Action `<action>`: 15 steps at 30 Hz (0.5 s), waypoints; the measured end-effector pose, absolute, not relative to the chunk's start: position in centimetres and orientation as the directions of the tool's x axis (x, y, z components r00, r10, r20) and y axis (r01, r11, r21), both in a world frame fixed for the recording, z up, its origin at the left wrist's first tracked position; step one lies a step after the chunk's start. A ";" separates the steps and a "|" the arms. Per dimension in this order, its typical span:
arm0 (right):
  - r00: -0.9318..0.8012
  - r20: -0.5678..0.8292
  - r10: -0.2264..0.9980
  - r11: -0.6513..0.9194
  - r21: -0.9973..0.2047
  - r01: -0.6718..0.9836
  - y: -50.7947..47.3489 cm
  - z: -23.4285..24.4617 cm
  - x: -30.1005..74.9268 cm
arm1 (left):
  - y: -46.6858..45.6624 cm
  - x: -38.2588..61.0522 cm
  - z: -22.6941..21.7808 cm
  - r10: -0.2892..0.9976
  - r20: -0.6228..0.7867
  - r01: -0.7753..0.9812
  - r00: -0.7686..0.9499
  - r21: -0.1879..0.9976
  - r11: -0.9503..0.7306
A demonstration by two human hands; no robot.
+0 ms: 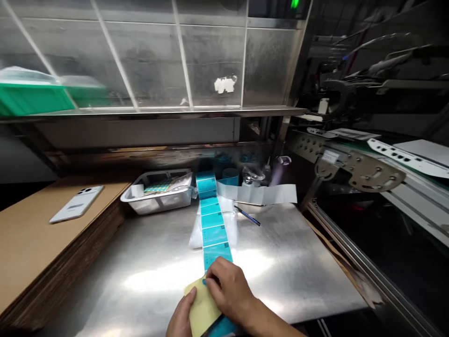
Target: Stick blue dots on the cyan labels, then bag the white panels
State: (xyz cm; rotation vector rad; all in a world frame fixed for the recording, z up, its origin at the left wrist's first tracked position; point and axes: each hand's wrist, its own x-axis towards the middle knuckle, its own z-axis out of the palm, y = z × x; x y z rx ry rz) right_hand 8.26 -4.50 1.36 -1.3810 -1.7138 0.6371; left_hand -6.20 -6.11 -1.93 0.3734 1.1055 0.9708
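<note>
At the bottom of the frame, the left hand [180, 319] cradles a yellow card [201, 306] with curled fingers, while the right hand [228, 292] pinches narrowly at its edge, below a strip of teal labels [213, 224] lying on the steel table [280, 276].

A stainless steel table [280, 276] sits beneath a metal ledge [168, 111] and scratched clear panels [210, 56], with stacked cardboard [59, 234] to the left and dark conveyor machinery [358, 164] to the right

Right hand [228, 289] angled downward above left hand [180, 320], close together.
</note>
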 end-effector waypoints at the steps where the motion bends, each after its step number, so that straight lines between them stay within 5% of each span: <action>1: -0.040 0.277 0.960 0.257 -0.819 0.513 -4.0 1.5 8.7 | -5.9 -6.3 -2.1 0.807 -0.580 -0.453 0.112 0.693 0.561; 4: 0.033 0.203 0.979 0.173 -0.899 0.402 -2.8 1.8 10.8 | -6.9 -6.5 -1.5 0.836 -0.526 -0.366 0.157 0.755 0.544; 8: -0.044 0.035 0.998 0.047 -0.952 0.303 -1.1 0.6 12.7 | -8.9 -6.5 0.6 0.828 -0.309 -0.150 0.468 0.895 0.419; 15: -0.162 -0.077 0.984 0.004 -0.893 0.450 -0.9 -1.1 10.9 | -9.4 -6.6 1.4 0.800 -0.220 -0.067 0.558 0.949 0.308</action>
